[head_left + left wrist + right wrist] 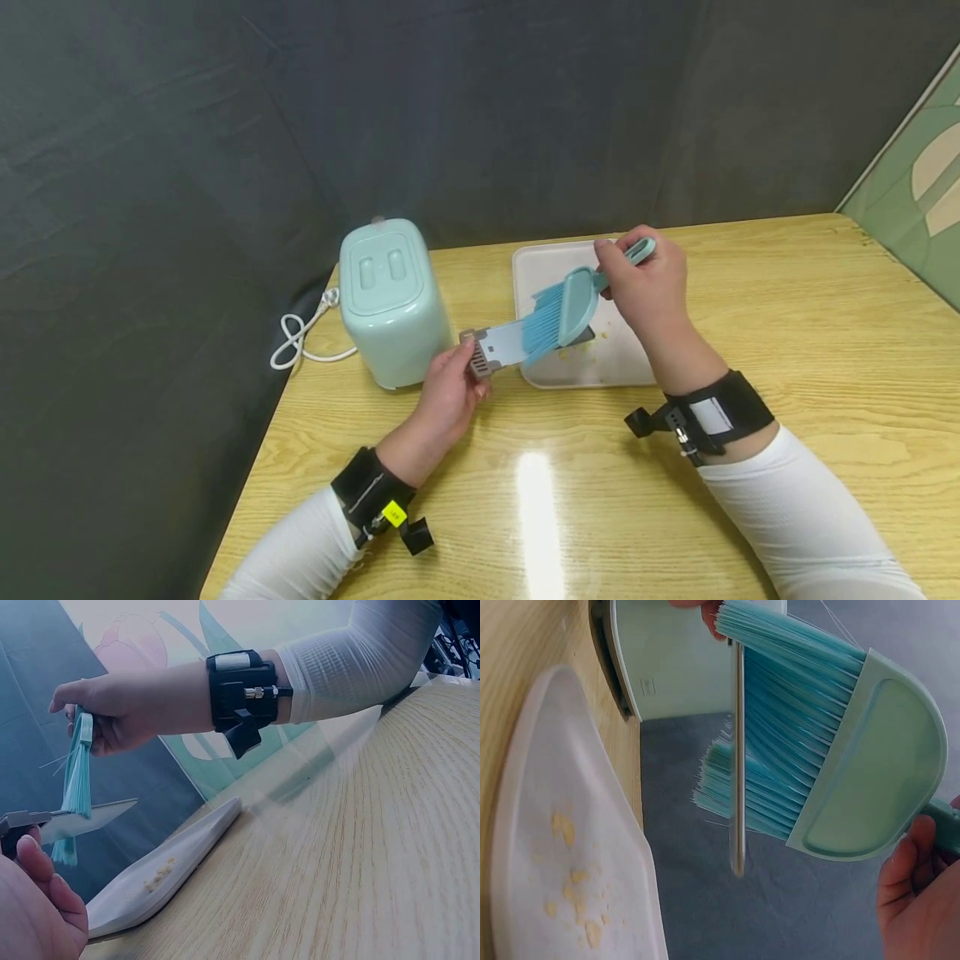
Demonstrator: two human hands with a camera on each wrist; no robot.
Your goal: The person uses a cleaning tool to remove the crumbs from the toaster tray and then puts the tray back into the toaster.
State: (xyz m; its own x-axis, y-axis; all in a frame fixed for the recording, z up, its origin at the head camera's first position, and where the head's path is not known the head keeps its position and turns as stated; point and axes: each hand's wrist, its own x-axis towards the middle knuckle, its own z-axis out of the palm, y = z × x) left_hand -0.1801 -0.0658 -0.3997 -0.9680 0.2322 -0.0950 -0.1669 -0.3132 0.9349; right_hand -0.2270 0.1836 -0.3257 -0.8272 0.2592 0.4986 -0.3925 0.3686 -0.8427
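Observation:
In the head view my left hand (450, 387) pinches the grey slotted end of a flat metal crumb tray (502, 343), held tilted above a white tray (547, 257). My right hand (651, 279) grips the handle of a mint-green brush (579, 307). The brush's blue bristles (542, 325) lie across the crumb tray's surface. Seen from the right wrist, the bristles (780, 727) spread over both sides of the crumb tray's thin edge (739, 772). Yellowish crumbs (577, 896) are scattered on the white tray below, also visible as crumbs (159, 874) in the left wrist view.
A mint-green toaster (393, 304) with a covered top stands just left of the left hand. Its white cord and plug (300, 333) lie coiled on the wooden table (810, 333). A dark cloth (487, 117) hangs behind the table, and a green patterned panel (915, 183) is at right.

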